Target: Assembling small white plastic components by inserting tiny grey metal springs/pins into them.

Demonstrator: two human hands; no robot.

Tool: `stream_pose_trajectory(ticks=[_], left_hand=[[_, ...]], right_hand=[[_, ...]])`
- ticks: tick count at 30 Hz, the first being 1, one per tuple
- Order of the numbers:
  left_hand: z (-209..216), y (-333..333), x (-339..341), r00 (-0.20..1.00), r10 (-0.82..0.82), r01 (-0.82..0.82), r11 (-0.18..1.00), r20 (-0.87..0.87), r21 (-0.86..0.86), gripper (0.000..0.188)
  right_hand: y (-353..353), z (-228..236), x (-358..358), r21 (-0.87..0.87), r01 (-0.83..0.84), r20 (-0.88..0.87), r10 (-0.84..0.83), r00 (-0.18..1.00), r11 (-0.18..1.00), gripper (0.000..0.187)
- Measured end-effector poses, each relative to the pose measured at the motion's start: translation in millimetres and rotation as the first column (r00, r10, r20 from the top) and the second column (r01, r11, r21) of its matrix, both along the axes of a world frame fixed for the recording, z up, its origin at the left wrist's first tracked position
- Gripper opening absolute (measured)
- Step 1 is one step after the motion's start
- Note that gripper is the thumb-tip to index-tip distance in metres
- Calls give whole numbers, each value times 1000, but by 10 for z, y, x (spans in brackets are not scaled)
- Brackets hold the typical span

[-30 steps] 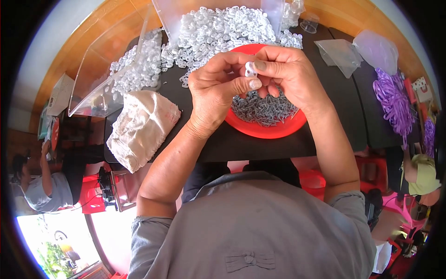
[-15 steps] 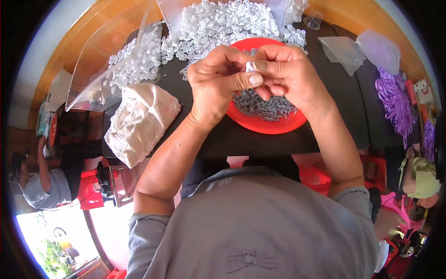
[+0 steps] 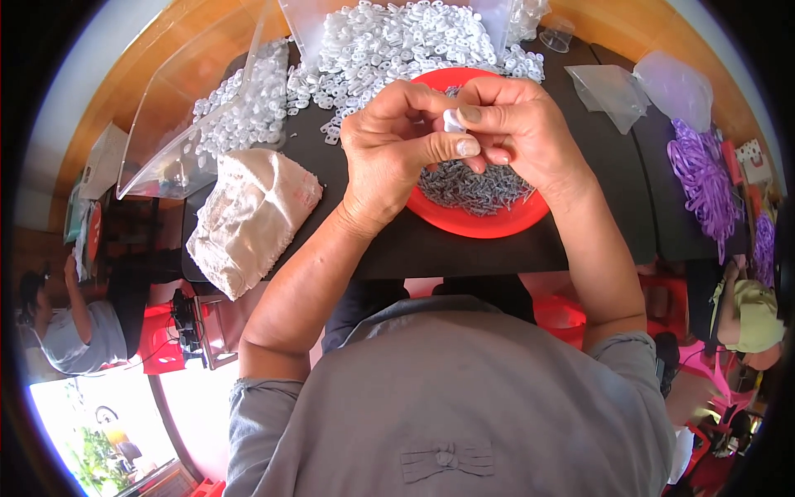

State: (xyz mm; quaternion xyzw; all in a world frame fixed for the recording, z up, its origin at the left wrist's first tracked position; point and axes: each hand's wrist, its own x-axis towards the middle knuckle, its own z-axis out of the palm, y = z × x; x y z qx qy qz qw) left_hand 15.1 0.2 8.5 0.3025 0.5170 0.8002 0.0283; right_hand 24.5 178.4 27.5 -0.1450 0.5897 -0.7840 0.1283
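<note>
Above a red bowl (image 3: pixel 476 227), my two hands meet around a small white plastic piece (image 3: pixel 452 122). My left hand (image 3: pixel 391 153) pinches it between thumb and fingers from the left. From the other side, the thumb of my right hand (image 3: pixel 530 132) presses on it, with the fingers curled beneath. Grey screws (image 3: pixel 480 195) lie heaped in the bowl, partly hidden by my hands. Behind the bowl, a large pile of small white oval plastic pieces with holes (image 3: pixel 397 41) spills from a clear bin onto the dark table.
A folded cream cloth (image 3: pixel 252 215) lies left, near a tilted clear plastic panel (image 3: pixel 157 157). Clear bags (image 3: pixel 609 91) and bundled purple ribbon (image 3: pixel 704 182) lie to the right. One person (image 3: pixel 83 331) sits at far left, another (image 3: pixel 754 315) at far right.
My hands have shifted slightly to the right, and the white piece now shows a little more between my thumbs. It stays pinched by both hands.
</note>
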Motion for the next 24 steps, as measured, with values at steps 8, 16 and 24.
stream_pose_trajectory(ticks=[8,16,24], left_hand=[[-20,-49,-16,997,-3,5,1000,78,-27,18],[-93,-20,-101,1000,7,-7,999,1,46,17],[-73,135,-65,967,204,-204,979,153,-12,11]], right_hand=[[-23,-14,19,-33,-114,38,115,993,993,23],[-11,-100,-39,-96,-161,37,166,985,982,22],[-62,-71,-32,144,264,-122,-248,961,954,17]])
